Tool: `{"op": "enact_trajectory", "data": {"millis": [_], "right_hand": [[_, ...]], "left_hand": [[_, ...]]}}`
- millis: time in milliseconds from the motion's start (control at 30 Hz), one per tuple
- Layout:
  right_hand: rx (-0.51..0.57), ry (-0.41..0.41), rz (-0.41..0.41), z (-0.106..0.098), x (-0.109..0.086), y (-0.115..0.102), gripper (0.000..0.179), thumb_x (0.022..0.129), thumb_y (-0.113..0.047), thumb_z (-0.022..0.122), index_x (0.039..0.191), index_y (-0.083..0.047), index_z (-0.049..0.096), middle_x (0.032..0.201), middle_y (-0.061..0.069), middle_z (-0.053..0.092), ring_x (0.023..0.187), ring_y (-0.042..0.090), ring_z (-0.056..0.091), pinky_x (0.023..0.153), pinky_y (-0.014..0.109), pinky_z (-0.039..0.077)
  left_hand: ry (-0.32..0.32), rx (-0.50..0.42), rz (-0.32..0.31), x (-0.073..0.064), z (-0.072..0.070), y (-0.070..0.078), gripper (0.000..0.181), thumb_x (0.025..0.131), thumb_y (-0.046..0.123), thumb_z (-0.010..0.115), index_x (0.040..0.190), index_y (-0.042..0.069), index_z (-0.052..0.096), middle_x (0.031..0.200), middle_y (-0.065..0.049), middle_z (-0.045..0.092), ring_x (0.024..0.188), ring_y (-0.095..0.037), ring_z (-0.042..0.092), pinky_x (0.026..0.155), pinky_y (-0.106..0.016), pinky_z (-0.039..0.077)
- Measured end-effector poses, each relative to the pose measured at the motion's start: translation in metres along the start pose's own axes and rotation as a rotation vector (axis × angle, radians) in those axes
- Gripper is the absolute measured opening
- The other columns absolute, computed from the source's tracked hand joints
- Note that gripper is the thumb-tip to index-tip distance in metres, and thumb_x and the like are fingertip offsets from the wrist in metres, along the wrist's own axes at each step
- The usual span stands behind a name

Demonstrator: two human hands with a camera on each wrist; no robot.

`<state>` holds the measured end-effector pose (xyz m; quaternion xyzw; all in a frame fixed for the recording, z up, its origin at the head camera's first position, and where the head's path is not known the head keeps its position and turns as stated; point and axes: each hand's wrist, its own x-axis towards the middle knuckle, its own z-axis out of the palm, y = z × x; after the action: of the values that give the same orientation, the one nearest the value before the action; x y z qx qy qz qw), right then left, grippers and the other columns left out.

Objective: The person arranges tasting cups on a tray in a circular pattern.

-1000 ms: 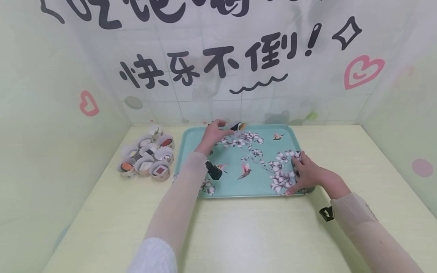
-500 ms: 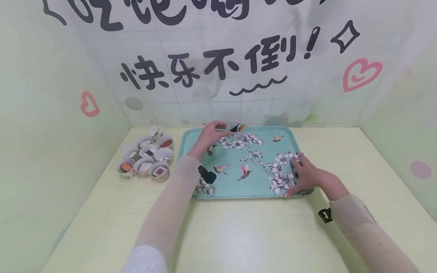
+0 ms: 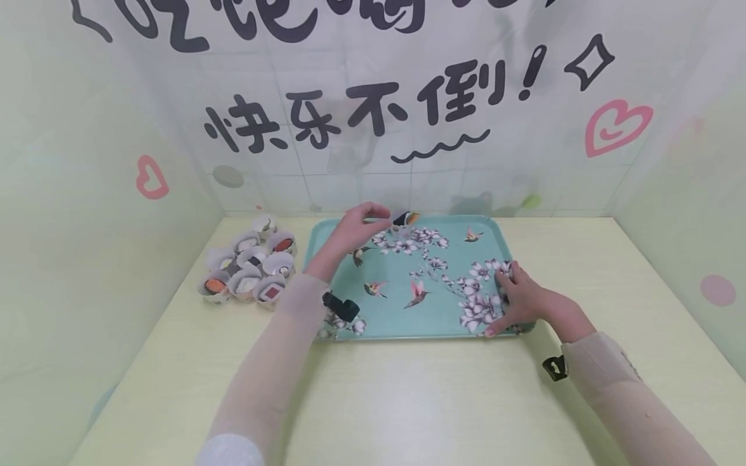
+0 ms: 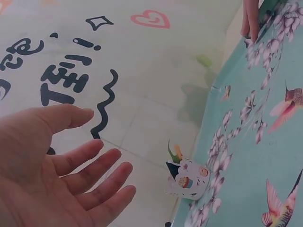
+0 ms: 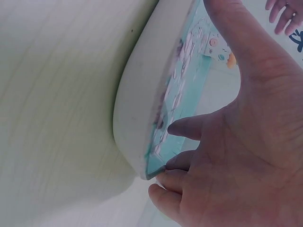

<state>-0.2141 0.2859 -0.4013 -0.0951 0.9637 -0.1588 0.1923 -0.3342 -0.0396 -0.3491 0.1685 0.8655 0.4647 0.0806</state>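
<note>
Back wall (image 3: 361, 188): we see dark lettering (image 3: 377, 116) and faint grid lines (image 3: 410, 191).
Left wall (image 3: 76, 226): pale, with a pink heart (image 3: 155, 193).
Table (image 3: 408, 401): pale yellow, faintly grained.
Light: we find it soft.

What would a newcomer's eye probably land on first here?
Probably the teal tray in the middle of the table, with its printed flowers and birds, and one lone cup at its far edge beside the left hand. Next, the big black lettering across the back wall. Then the cluster of cups on the table, left of the tray.
</note>
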Motion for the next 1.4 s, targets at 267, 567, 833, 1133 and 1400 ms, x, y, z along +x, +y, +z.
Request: {"op": "enact_trajectory", "data": {"millis": [267, 567, 833, 1133, 1400], "right_hand": [[0.002, 0.003, -0.006, 0.000, -0.002, -0.001, 0.133, 0.055, -0.058, 0.083, 0.145, 0.012, 0.014, 0.145, 0.042, -0.010, 0.135, 0.056, -0.002, 0.108, 0.064, 0.016], [0.026, -0.002, 0.008, 0.000, -0.001, 0.002, 0.135, 0.054, -0.060, 0.082, 0.145, 0.011, 0.012, 0.146, 0.041, -0.012, 0.135, 0.056, -0.004, 0.108, 0.064, 0.016], [0.008, 0.009, -0.014, 0.002, 0.000, 0.002, 0.135, 0.054, -0.061, 0.081, 0.145, 0.011, 0.013, 0.145, 0.042, -0.011, 0.134, 0.057, -0.003, 0.108, 0.064, 0.016], [0.026, 0.014, -0.018, 0.000, 0.000, 0.005, 0.137, 0.052, -0.064, 0.081, 0.144, 0.012, 0.013, 0.145, 0.042, -0.012, 0.134, 0.056, -0.004, 0.108, 0.065, 0.014], [0.000, 0.007, -0.015, 0.000, 0.000, 0.004, 0.135, 0.054, -0.063, 0.081, 0.145, 0.011, 0.012, 0.145, 0.042, -0.012, 0.134, 0.056, -0.004, 0.108, 0.064, 0.015]], "left_hand": [[-0.040, -0.034, 0.065, -0.022, -0.012, 0.016, 0.040, 0.091, 0.034, 0.061, 0.125, 0.012, 0.054, 0.127, -0.003, 0.057, 0.118, -0.022, 0.054, 0.099, -0.036, 0.046], [-0.059, -0.069, 0.134, -0.049, -0.024, 0.018, 0.039, 0.091, 0.028, 0.063, 0.125, 0.011, 0.054, 0.126, -0.004, 0.057, 0.115, -0.020, 0.057, 0.094, -0.035, 0.049], [-0.033, -0.066, 0.135, -0.078, -0.039, 0.015, 0.038, 0.091, 0.026, 0.063, 0.125, 0.012, 0.054, 0.132, -0.003, 0.053, 0.116, -0.021, 0.057, 0.096, -0.038, 0.048], [0.028, -0.035, 0.081, -0.095, -0.059, -0.008, 0.043, 0.092, 0.034, 0.061, 0.128, 0.014, 0.051, 0.131, -0.004, 0.054, 0.120, -0.023, 0.054, 0.100, -0.042, 0.045], [0.098, 0.015, 0.058, -0.115, -0.079, -0.033, 0.044, 0.093, 0.035, 0.058, 0.129, 0.009, 0.050, 0.131, -0.010, 0.053, 0.122, -0.030, 0.051, 0.100, -0.048, 0.042]]}}
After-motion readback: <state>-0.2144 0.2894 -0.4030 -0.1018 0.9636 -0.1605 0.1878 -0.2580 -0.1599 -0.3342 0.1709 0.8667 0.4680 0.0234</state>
